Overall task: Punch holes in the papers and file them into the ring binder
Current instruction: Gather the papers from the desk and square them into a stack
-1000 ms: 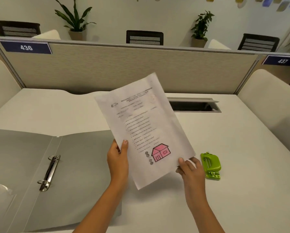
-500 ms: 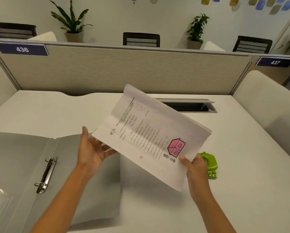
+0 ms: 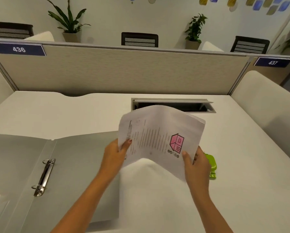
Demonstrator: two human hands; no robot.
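At the office surface (image 3: 241, 190), we hold a sheaf of papers (image 3: 157, 132) in the air, between the open ring binder (image 3: 77, 165) on our left and the green hole punch (image 3: 212, 163) on our right. The left grip (image 3: 114, 155) clasps the sheaf's left edge, thumb on top. The right grip (image 3: 197, 165) pinches the near right corner, thumb on the printed face beside a pink house drawing. With a hand at each end, the sheets bow upward in the middle and hang together as one stack.

The print runs sideways to us, and we judge that this turn brings a long edge round for punching. The punch sits just behind our right hand, partly hidden by it. The binder lies flat, its metal rings (image 3: 43, 177) seemingly closed and bare. No holes can be seen in the papers, so punching appears to come first.
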